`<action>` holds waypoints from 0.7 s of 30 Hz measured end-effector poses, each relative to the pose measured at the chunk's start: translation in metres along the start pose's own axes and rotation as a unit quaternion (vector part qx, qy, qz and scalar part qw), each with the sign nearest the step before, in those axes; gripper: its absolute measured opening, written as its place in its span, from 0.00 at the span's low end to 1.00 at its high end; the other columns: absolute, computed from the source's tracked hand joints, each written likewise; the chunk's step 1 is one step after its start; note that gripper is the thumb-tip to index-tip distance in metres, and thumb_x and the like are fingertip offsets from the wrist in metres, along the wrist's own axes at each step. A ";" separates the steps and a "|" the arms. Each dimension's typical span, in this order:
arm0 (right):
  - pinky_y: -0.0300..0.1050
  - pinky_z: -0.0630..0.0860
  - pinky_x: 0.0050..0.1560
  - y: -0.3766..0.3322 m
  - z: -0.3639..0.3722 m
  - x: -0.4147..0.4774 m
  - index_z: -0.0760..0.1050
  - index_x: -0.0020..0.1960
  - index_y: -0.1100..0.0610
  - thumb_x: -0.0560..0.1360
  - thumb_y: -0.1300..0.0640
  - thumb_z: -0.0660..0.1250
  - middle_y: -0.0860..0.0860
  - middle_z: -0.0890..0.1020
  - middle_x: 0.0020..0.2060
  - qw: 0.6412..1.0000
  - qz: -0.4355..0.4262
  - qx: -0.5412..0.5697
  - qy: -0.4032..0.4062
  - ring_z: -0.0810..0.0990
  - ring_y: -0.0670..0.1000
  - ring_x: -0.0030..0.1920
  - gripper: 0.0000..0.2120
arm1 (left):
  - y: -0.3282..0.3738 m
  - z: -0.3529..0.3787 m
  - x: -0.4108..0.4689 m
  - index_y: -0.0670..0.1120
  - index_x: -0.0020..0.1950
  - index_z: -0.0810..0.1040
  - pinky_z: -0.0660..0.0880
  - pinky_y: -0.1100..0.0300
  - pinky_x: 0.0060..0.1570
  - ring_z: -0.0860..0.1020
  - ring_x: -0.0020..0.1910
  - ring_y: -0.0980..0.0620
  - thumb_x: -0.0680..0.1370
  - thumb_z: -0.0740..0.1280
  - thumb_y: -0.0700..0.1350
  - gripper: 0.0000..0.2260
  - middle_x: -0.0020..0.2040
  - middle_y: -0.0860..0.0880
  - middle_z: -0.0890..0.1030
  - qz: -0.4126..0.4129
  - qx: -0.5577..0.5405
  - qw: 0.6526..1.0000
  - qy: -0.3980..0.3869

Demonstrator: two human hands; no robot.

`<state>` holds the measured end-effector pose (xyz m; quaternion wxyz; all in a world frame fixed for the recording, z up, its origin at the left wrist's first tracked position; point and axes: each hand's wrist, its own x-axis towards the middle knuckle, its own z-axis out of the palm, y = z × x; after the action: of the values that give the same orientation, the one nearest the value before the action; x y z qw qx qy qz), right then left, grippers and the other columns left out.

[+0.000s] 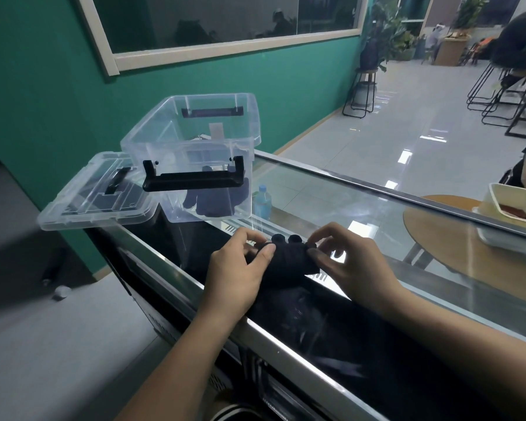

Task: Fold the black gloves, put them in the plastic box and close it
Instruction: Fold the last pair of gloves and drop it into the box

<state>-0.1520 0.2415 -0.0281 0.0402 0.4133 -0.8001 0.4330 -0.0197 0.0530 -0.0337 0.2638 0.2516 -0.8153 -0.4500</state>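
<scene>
Head view, single frame. Gloves are split between two places. One black glove [287,261] lies on the dark near strip of the glass counter [377,208], bunched into a short roll with its fingertips pointing away from you. Your left hand [240,270] pinches the glove's left side, thumb on top and fingers curled over the far edge. Your right hand [357,268] pinches the right side between thumb and forefinger; the other fingers are arched above the glass. Both forearms cross the metal front edge of the counter.

The plastic box [143,132] stands open on the far left end of the counter, well apart from your hands. It is clear-walled, and a black latch [195,181] hangs on its near side. The second glove [216,199] lies inside, on the bottom toward the right wall; it looks flat rather than folded, though the latch and wall glare blur it.

The lid [88,196] is off. It rests just left of the box, touching its near corner, and overhangs the counter end.

A water bottle [262,203] shows through the glass right of the box. Further right, also through the glass, are a round wooden table [438,238] and a white tray [498,221] with something red in it.
</scene>
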 end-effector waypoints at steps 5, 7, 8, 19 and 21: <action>0.30 0.72 0.46 0.002 0.001 0.000 0.83 0.48 0.47 0.79 0.58 0.76 0.39 0.85 0.37 0.999 -0.028 -0.026 0.005 0.83 0.42 0.44 0.06 | 0.000 0.007 0.002 0.54 0.50 0.80 0.72 0.70 0.38 0.80 0.40 0.57 0.80 0.76 0.50 0.05 0.42 0.53 0.82 0.005 0.052 0.998 0.039; 0.29 0.71 0.47 0.002 0.002 0.001 0.84 0.47 0.49 0.79 0.60 0.76 0.39 0.84 0.39 0.997 -0.054 -0.051 -0.008 0.82 0.41 0.45 0.07 | 0.000 0.008 0.002 0.52 0.50 0.80 0.71 0.72 0.40 0.79 0.44 0.60 0.80 0.76 0.47 0.05 0.45 0.55 0.79 0.035 0.082 0.995 0.049; 0.29 0.71 0.47 0.003 0.002 0.001 0.84 0.47 0.49 0.79 0.61 0.76 0.39 0.84 0.40 0.996 -0.062 -0.058 -0.014 0.82 0.41 0.46 0.07 | 0.000 0.008 0.001 0.52 0.50 0.81 0.71 0.74 0.41 0.78 0.45 0.61 0.80 0.76 0.46 0.05 0.47 0.56 0.78 0.047 0.092 0.993 0.051; 0.34 0.72 0.50 0.007 0.002 0.000 0.85 0.54 0.46 0.82 0.52 0.71 0.42 0.82 0.46 0.994 -0.057 -0.082 -0.047 0.78 0.41 0.51 0.05 | 0.001 0.005 -0.017 0.54 0.64 0.85 0.70 0.54 0.65 0.77 0.66 0.55 0.79 0.72 0.53 0.14 0.63 0.58 0.82 0.296 0.237 0.925 -0.027; 0.35 0.73 0.50 0.006 0.002 0.001 0.85 0.55 0.46 0.82 0.52 0.71 0.42 0.82 0.47 0.994 -0.053 -0.080 -0.049 0.78 0.42 0.51 0.05 | 0.000 0.004 -0.014 0.53 0.66 0.84 0.71 0.55 0.66 0.78 0.65 0.54 0.78 0.71 0.53 0.17 0.63 0.57 0.82 0.296 0.250 0.921 -0.044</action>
<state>-0.1561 0.2414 -0.0336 0.0565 0.4715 -0.8101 0.3439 -0.0121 0.0644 -0.0385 0.2773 0.0362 -0.9494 -0.1431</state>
